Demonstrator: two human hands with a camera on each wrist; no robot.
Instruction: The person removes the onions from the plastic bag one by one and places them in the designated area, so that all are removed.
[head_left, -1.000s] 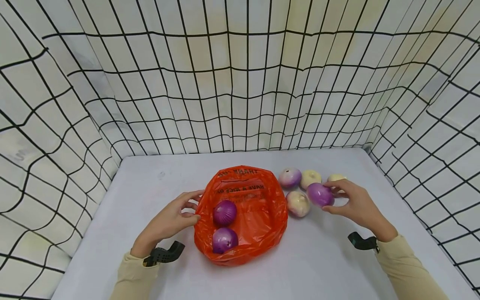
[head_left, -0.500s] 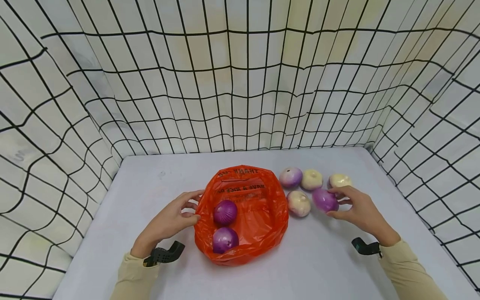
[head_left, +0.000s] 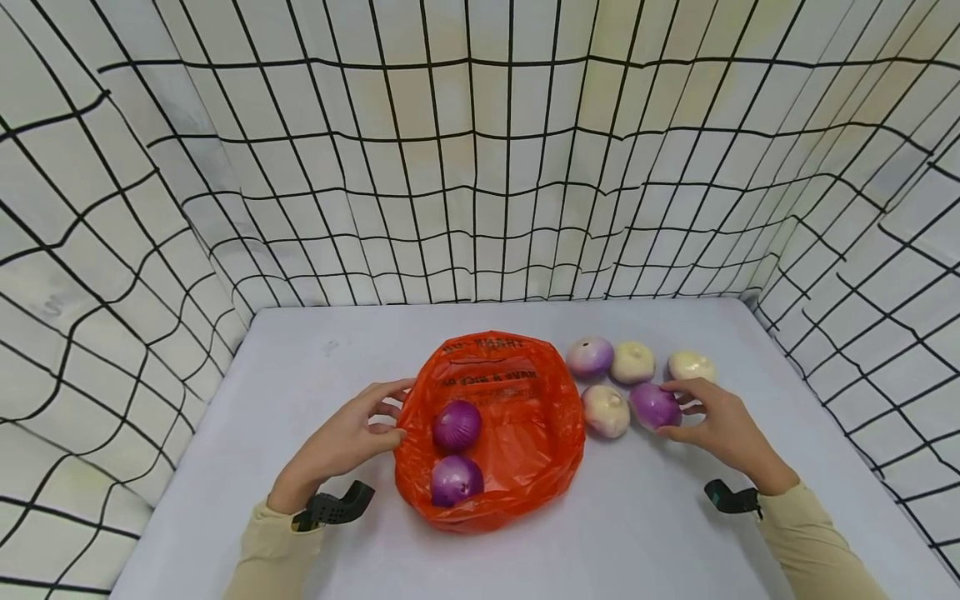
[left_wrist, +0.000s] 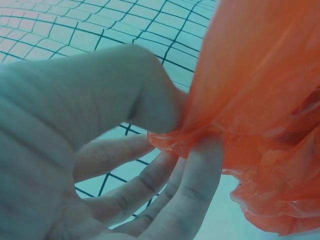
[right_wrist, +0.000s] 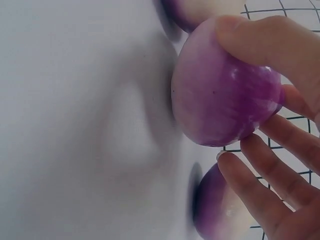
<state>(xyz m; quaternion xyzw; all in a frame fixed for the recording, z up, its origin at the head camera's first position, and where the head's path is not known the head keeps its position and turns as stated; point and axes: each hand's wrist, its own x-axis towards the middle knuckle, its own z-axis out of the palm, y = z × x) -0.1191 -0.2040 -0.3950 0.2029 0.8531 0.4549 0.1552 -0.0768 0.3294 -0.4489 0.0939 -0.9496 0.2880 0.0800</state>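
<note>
In the head view, my left hand (head_left: 348,433) pinches the left rim of a red plastic bag (head_left: 525,450) between thumb and fingers; the left wrist view shows the gathered plastic (left_wrist: 200,125) up close. Two purple onions, one striped (head_left: 457,425) and one smooth (head_left: 456,481), lie inside the wide-mouthed bag. To the right of it, my right hand (head_left: 720,425) grips a purple onion (head_left: 654,406) by its right side with thumb and fingertips. This onion (right_wrist: 220,90) sits at the table surface or barely over it; I cannot tell which.
Beside the bag's right rim lie a purple-and-white onion (head_left: 590,357) and pale onions, one at the back (head_left: 632,362) and one nearer (head_left: 606,410). Another pale onion (head_left: 691,366) lies behind my right hand. Black netting (head_left: 495,167) stands around the white table (head_left: 337,350).
My right hand has moved the purple onion slightly right and down, away from the pale onions at the back. The left hand keeps its hold on the bag, and the head view has shifted slightly.
</note>
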